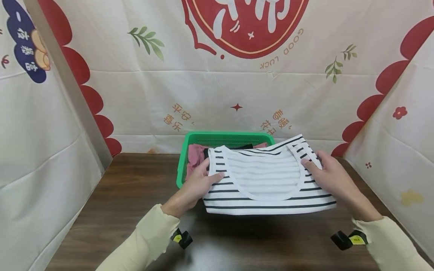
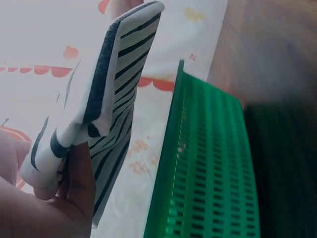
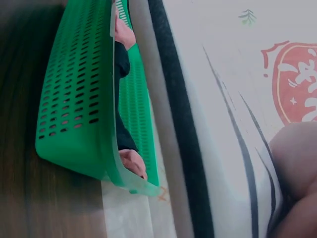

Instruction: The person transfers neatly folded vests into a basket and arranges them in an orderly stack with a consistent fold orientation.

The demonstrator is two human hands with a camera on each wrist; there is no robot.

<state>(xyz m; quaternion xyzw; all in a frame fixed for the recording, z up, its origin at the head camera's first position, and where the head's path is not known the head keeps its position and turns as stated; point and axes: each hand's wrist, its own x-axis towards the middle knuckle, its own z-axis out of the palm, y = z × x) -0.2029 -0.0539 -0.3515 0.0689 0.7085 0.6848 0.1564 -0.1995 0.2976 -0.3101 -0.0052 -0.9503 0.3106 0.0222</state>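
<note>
A white shirt with black stripes and a wide scoop neckline is held up, folded, between both hands. My left hand pinches its left shoulder side, thumb on top; the left wrist view shows the fingers curled round the folded striped cloth. My right hand grips the right shoulder side with thumb in front. Behind and partly under the shirt stands a green perforated basket, holding pink cloth and black cloth. The shirt hides much of the basket in the head view.
The dark wooden table lies below the hands. A white printed curtain hangs behind and at both sides. Each wrist carries a black strap device.
</note>
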